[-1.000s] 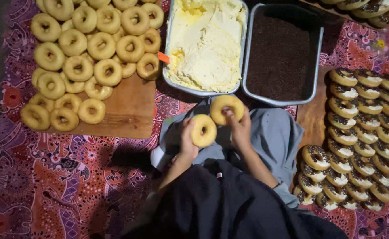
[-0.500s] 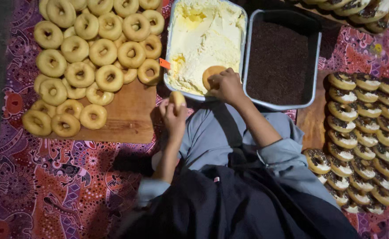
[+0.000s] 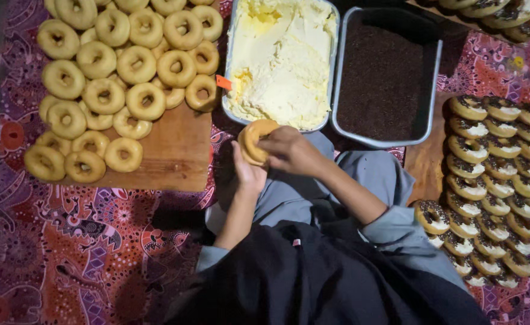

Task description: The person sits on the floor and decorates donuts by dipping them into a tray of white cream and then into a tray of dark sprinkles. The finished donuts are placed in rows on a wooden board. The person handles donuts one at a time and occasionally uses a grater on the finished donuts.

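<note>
Patterned cloth point(image 3: 66, 259) — boards point(image 3: 174, 150), two trays point(image 3: 385, 141).

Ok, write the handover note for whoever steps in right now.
Left hand and right hand press a donut together, just below the cream tray. Sprinkle tray sits to its right. Done: rows of topped donuts on the right. Left: plain donuts piled on the wooden board, plus dipping this one.
</note>
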